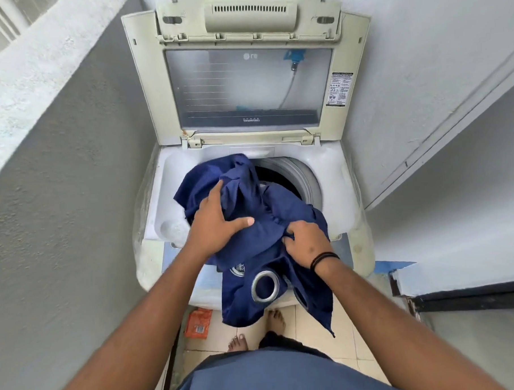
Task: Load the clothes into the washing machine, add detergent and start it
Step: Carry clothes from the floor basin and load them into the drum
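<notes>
Both hands are clutching a navy blue garment [260, 233] draping over the near rim of the open top-loading washing machine [332, 191], left hand [214, 218] fingers buried in folds, right hand [306, 241] fingers pinching cloth.

In the upper middle of the frame, the raised lid [249, 86] of the washing machine [350, 196] carries an LG logo [250, 56], seen mirrored through its clear panel. A small word along the lid's lower edge, the warning sticker [339, 88] at right, and the orange packet [199, 323] on the floor at lower left bear print too small to read.
</notes>
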Tool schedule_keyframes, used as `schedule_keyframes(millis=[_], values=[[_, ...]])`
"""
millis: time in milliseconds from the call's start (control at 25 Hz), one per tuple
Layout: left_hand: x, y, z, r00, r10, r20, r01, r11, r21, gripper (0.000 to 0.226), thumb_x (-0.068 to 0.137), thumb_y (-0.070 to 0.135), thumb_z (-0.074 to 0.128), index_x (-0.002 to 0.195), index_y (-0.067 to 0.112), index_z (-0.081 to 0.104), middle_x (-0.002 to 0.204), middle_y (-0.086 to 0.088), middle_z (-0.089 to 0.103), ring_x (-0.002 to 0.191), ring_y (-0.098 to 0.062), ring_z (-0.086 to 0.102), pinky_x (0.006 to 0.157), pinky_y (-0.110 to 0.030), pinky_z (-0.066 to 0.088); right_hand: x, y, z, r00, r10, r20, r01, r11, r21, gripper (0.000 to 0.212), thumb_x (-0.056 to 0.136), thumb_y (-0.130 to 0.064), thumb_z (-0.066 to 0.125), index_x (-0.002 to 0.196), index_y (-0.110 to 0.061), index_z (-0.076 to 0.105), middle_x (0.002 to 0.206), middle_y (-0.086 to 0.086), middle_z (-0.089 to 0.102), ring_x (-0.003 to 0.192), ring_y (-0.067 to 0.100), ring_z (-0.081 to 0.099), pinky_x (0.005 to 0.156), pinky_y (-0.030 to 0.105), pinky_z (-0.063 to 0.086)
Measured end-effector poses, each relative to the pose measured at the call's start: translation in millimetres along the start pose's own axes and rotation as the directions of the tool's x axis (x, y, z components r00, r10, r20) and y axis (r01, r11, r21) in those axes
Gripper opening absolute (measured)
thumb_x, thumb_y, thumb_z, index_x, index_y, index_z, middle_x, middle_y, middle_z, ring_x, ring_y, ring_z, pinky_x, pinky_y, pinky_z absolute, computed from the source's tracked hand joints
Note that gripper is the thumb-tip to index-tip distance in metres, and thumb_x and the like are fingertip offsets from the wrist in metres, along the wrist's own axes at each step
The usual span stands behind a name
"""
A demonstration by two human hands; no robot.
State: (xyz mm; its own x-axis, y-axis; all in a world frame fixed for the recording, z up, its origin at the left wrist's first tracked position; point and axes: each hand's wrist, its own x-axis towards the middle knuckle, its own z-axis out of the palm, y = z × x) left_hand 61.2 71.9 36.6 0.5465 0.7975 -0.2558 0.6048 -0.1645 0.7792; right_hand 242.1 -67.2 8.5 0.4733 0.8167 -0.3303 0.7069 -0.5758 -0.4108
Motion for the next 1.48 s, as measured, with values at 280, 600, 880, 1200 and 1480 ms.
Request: schedule_keyframes(millis=[280,600,880,1200,1480], values=[[-4.6,-16.8,9.8,0.971,-0.231,-0.061,0.231,0.973,-0.002,0.124,0.051,0.077,0.072,0.153,0.02,0.029,0.141,-0.003,0.059,0.121,-0.032,0.062,0.095,-0.048,0.054,60.1,-44.0,-70.3,0.95,0.008,-0.313,0.215,0.71,0.671,0.038,0.092,-0.024,0.059,0.074,0.009,0.049,0.062,0.011,0.045,0.061,0.016,0.039,0.055,0.035,0.035],[28.4,14.7,49.3,0.994,-0.008,0.109,0.052,0.913,-0.405,0.063,0.09,-0.004,0.072,0.144,0.019,0.049,0.118,0.007,0.069,0.091,0.005,0.066,0.078,-0.026,0.055,79.3,-44.6,-84.7,0.975,0.148,-0.166,0.09,0.42,0.903,0.039,0.086,-0.034,0.067,0.072,0.001,0.056,0.067,0.01,0.048,0.063,0.023,0.045,0.057,0.039,0.043],[80.1,38.0,-17.9,0.839,-0.253,-0.483,-0.168,0.723,-0.671,0.017,0.098,0.009,0.064,0.087,0.022,0.069,0.083,0.004,0.069,0.077,-0.01,0.059,0.081,-0.035,0.048,95.4,4.7,-103.9,0.842,0.265,-0.47,0.219,0.629,0.746,0.05,0.093,-0.027,0.066,0.057,-0.01,0.036,0.054,-0.008,0.025,0.057,0.013,0.024,0.058,0.029,0.023],[69.6,22.2,-25.0,0.918,-0.153,-0.367,-0.007,0.917,-0.399,0.012,0.1,0.015,0.063,0.095,0.018,0.073,0.084,0.001,0.073,0.082,-0.02,0.067,0.076,-0.037,0.056,107.6,17.4,-79.1,0.976,-0.08,-0.203,0.184,0.803,0.566,0.047,0.095,-0.03,0.064,0.065,0.004,0.048,0.061,0.021,0.045,0.058,0.031,0.041,0.059,0.036,0.04],[22.6,1.8,4.6,0.88,-0.331,0.342,0.302,0.944,0.135,0.021,0.093,0.017,0.074,0.095,-0.004,0.075,0.052,0.006,0.063,0.046,-0.009,0.059,0.045,-0.019,0.043,107.2,-4.0,-69.3,0.982,-0.087,-0.165,0.186,0.388,0.903,0.028,0.088,-0.044,0.067,0.083,-0.017,0.072,0.086,0.006,0.069,0.084,0.024,0.061,0.08,0.039,0.051]])
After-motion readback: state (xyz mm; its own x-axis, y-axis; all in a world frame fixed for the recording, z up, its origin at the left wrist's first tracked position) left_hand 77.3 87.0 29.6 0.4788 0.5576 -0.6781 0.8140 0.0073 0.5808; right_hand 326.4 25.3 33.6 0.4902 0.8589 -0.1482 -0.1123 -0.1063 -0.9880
